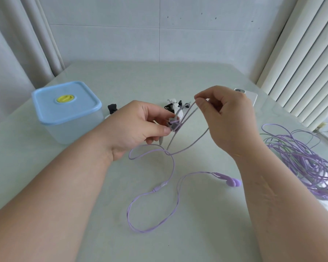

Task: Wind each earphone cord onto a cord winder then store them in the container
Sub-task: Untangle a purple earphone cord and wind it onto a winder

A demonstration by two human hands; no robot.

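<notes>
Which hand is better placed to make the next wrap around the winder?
Right: the right hand pinches the cord just above the winder, while the left hand grips the winder.

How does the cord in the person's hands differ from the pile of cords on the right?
The held cord is a single strand, partly lifted; the pile is many strands tangled on the table. The held cord runs onto a winder in the left hand and is pinched by the right hand; neither hand holds the pile. Both are lilac.
</notes>
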